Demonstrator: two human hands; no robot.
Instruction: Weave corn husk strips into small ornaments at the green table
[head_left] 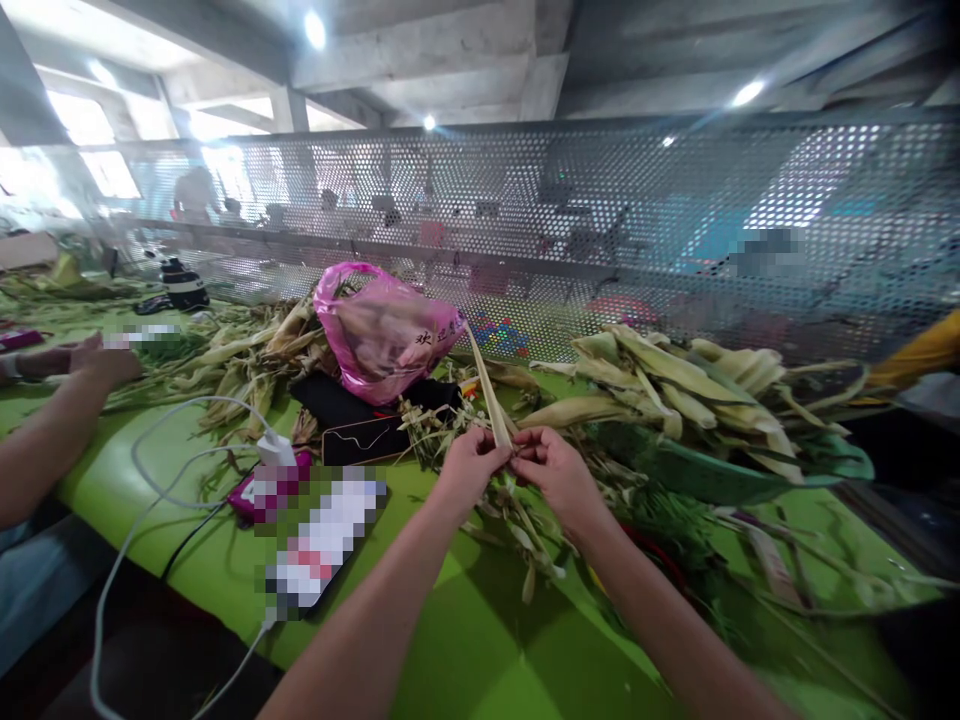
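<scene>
My left hand (472,467) pinches the lower end of a long pale corn husk strip (486,385), which points up and away from me. Close beside it, my right hand (553,470) has its fingertips pressed together at the same end of the strip. Whether the right fingers grip the strip itself or a thinner piece at its base, I cannot tell. Below and around both hands lie knotted, shredded husk pieces (529,530) on the green table (465,640). Behind the hands stands a pink plastic bag (382,335) with husks inside.
A green basket (697,465) heaped with corn husks (690,385) stands right. At left are a blurred-out phone (326,545), a purple power strip (262,490), white cables (135,520) and a black bottle (184,285). Another person's arm (64,420) rests far left. A perforated metal screen (525,220) runs behind.
</scene>
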